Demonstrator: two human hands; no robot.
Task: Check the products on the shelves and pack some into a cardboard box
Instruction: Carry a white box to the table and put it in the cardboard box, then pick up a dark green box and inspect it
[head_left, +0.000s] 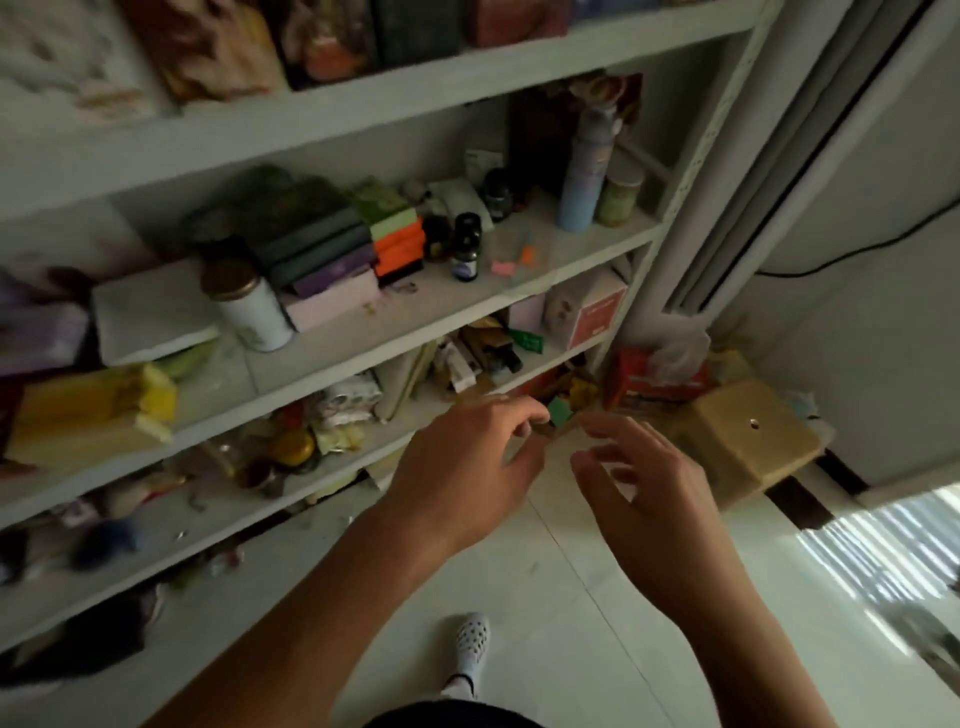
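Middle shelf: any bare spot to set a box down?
Bare between the dropper bottle and the tall blue bottle, only paper scraps there; also the front strip right of the white tin. Crowded from the stacked boxes leftward.

A white metal shelving unit (363, 109) with flat boards and a perforated corner upright fills the left side, its lower boards darker than the upper ones. Just beside the upright runs a white vertical frame with dark grooves (779, 171) (door track or window frame, too blurred to tell). Right of that stands a plain white wall (893, 364), with a thin black cable (841, 264) drooping across it. At the wall's foot lies a dark brown-and-black strip (802, 501). The floor is of large pale glossy tiles (545, 597) with thin joints. At the lower right a bright patch of striped daylight (883, 545) falls across the tiles.
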